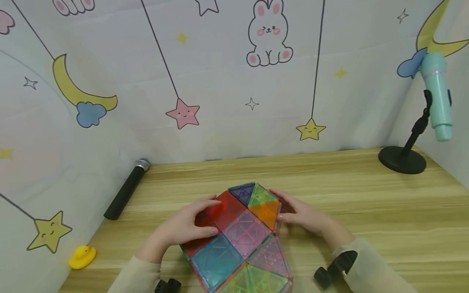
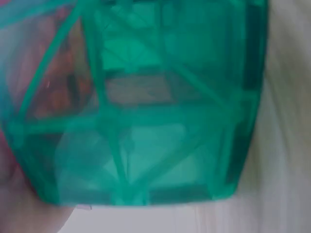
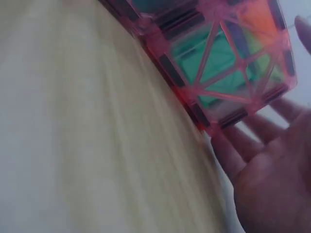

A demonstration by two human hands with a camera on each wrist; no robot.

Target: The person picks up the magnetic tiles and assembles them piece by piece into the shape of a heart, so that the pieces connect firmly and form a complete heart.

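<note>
A block built of see-through magnetic tiles [image 1: 247,234], in red, blue, pink, purple, green and orange, stands on the wooden table between both hands. My left hand [image 1: 185,221] rests over its red left part, thumb and index finger spread apart on the tiles. Opposite, my right hand [image 1: 305,215] touches the far right corner beside the orange tile [image 1: 265,212]. In the right wrist view its relaxed fingers [image 3: 248,141] meet the edge of a pink tile [image 3: 223,92]. A green side wall [image 2: 160,116] fills most of the left wrist view, blurred.
A black microphone [image 1: 126,189] lies at the left near the cloth backdrop. Closer on that side sits a yellow toy duck [image 1: 82,257]. At the back right, a mint microphone [image 1: 437,99] is held on a black stand [image 1: 402,160].
</note>
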